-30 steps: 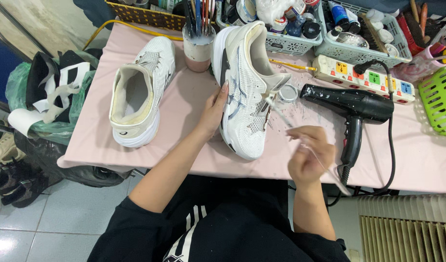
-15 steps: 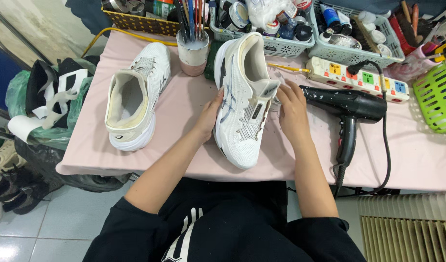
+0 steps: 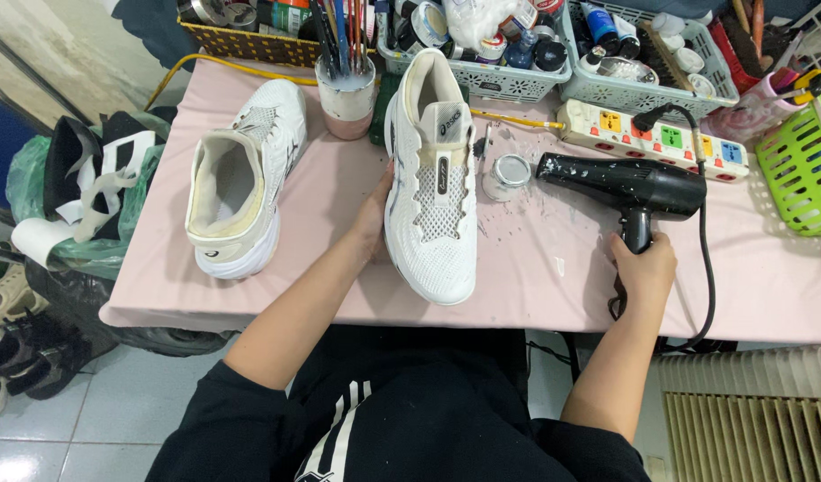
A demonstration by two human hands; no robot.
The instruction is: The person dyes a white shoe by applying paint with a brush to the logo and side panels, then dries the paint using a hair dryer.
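Note:
A white sneaker (image 3: 435, 192) without laces lies toe toward me in the middle of the pink table (image 3: 553, 268). My left hand (image 3: 373, 217) rests flat against its left side. My right hand (image 3: 644, 266) is closed around the handle of a black, paint-speckled hair dryer (image 3: 626, 186) that lies on the table to the right, nozzle pointing toward the shoe. A second white sneaker (image 3: 241, 178) lies on its side at the left. A small open metal tin (image 3: 505, 174) stands between the shoe and the dryer.
Along the back stand a cup of brushes (image 3: 345, 94), grey baskets of bottles and jars (image 3: 553, 54), a white power strip (image 3: 651, 132) and a green basket (image 3: 801, 170). Bags and shoes lie on the floor at left (image 3: 62, 205). A grille (image 3: 750, 411) is at lower right.
My right hand left the shoe and moved right to grip the hair dryer's handle. The sneaker now lies upright with its top facing up. The lace seen a second ago is gone.

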